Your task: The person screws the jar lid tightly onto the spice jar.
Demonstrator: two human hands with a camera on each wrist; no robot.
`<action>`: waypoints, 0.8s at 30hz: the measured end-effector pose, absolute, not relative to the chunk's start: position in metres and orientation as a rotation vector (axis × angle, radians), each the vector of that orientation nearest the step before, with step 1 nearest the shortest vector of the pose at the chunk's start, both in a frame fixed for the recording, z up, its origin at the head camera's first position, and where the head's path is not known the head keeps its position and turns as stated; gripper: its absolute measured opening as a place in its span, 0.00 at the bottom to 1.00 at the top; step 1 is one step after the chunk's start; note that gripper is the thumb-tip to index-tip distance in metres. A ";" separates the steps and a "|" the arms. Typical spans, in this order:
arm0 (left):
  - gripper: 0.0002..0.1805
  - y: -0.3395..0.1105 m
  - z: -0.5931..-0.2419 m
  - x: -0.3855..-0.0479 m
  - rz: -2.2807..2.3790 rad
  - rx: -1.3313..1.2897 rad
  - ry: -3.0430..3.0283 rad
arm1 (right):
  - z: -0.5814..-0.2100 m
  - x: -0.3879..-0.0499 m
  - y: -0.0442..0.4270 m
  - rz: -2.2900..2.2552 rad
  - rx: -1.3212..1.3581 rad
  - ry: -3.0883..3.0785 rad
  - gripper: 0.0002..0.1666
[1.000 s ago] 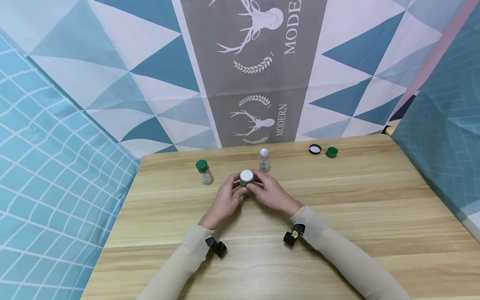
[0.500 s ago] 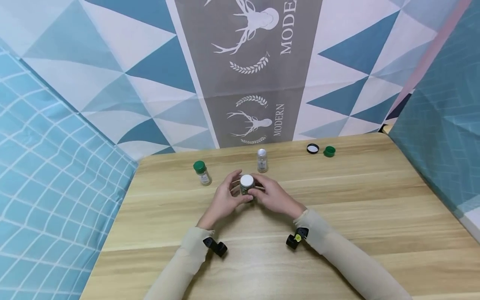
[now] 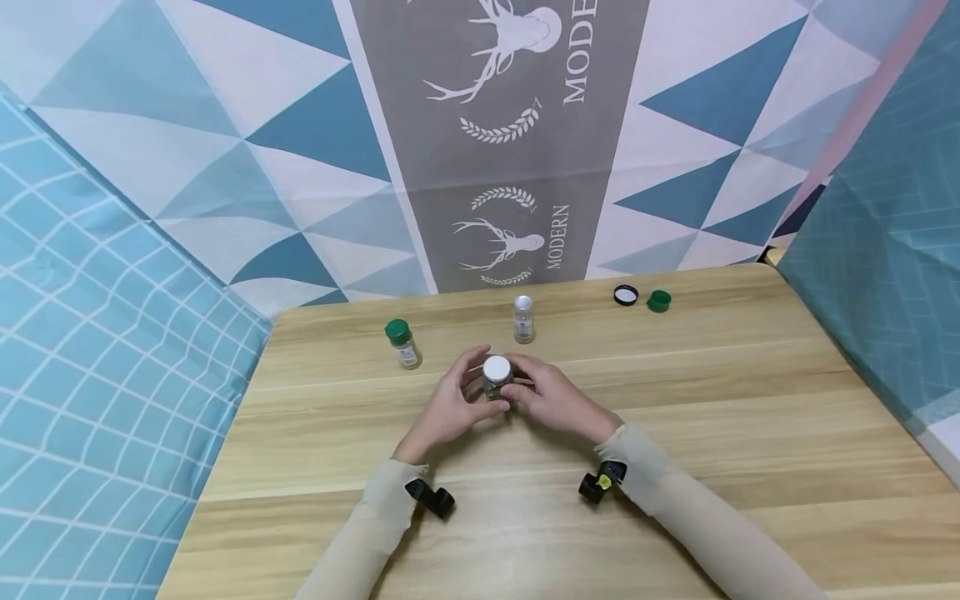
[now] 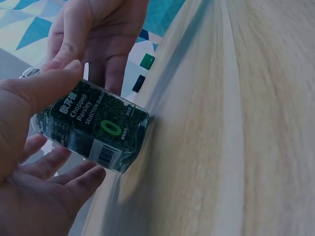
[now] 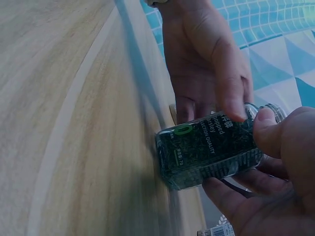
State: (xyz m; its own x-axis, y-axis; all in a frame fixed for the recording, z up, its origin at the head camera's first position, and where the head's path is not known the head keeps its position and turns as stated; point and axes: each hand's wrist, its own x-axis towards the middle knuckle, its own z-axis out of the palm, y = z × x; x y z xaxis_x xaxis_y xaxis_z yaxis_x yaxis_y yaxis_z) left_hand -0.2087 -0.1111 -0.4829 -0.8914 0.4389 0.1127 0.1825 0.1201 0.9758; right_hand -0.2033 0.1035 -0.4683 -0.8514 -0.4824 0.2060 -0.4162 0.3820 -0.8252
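Note:
Between the two hands stands an upright clear jar of chopped parsley (image 3: 495,388), dark green inside, with a white top. In the left wrist view the jar's label (image 4: 81,110) shows "Chopped Parsley". My right hand (image 3: 558,400) grips the jar from the right, thumb on the near side and fingers around the far side. At the left, my left hand (image 3: 453,408) lies loosely around it. Its thumb overlaps the jar; the other fingers are spread, with a gap beside the glass. Whether those fingers touch the far side cannot be told.
A green-capped spice bottle (image 3: 403,343) stands behind on the left. A silver-topped clear bottle (image 3: 523,319) stands straight behind the jar. At the back right lie a black lid (image 3: 626,295) with a white inside and a green cap (image 3: 659,301). Patterned cloth (image 3: 495,158) hangs behind the wooden table (image 3: 712,433).
The jar and both hands have shifted slightly toward me. My left fingers have spread away from the jar, and its thumb has moved lower along the near side.

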 end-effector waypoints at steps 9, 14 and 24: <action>0.44 -0.111 -0.486 -0.209 1.822 0.616 2.259 | -0.462 -0.202 0.107 -1.439 -0.840 2.536 0.27; 0.37 -0.111 -0.487 -0.208 1.794 0.620 2.291 | -0.458 -0.202 0.109 -1.400 -0.825 2.522 0.27; 0.36 -0.114 -0.487 -0.207 1.706 0.645 2.310 | -0.452 -0.202 0.115 -1.304 -0.868 2.498 0.27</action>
State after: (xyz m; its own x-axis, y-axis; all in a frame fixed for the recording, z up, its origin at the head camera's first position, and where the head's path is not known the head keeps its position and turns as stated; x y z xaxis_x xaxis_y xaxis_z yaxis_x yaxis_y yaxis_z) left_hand -0.2065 -0.1138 -0.4872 -0.8853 0.4549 0.0966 0.2262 0.2397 0.9441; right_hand -0.2025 0.1154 -0.4519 -0.8099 -0.5787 0.0958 -0.4094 0.4408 -0.7988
